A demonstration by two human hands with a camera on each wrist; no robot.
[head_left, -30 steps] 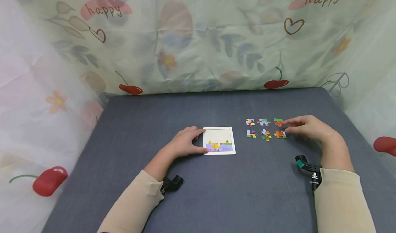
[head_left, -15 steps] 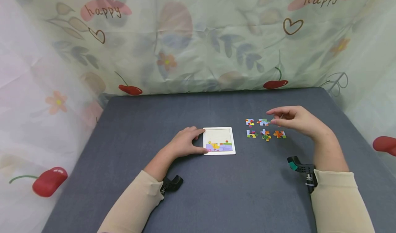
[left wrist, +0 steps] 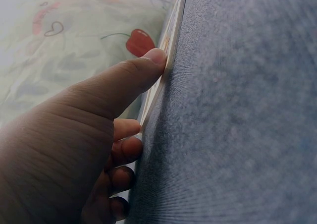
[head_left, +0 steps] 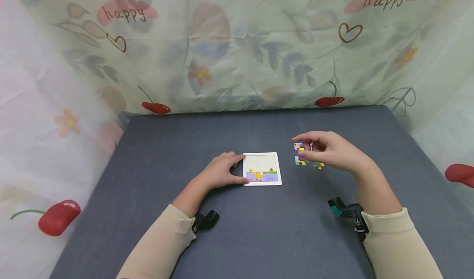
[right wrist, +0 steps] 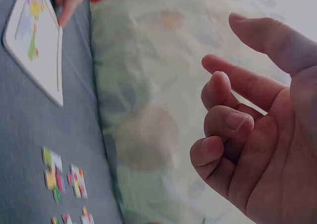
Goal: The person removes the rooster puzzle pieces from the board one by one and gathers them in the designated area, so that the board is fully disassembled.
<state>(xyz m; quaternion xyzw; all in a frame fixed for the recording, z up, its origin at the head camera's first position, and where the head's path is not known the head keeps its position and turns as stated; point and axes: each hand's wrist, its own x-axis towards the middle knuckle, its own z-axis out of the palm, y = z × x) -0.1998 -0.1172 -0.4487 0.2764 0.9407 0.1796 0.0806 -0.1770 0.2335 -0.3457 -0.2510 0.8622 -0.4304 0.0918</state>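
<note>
My left hand holds the left side of a square, white-rimmed puzzle tray. The thumb is at its near corner and the index finger at its far one; the left wrist view shows the other fingers curled beside the edge. Colourful pieces fill the tray's lower strip, and the upper part is bare cream. Over the loose jigsaw pieces to the tray's right hovers my right hand, thumb and index finger apart. In the right wrist view, nothing lies between its fingers. The hand hides some pieces in the head view.
A dark grey cloth covers the table. Behind it hangs a patterned curtain, with more of it on both sides. Each wrist carries a black camera mount, such as the right one.
My right hand has moved left from the right end of the loose pieces, rising and passing over them toward the tray. My left hand and the tray have stayed put.
</note>
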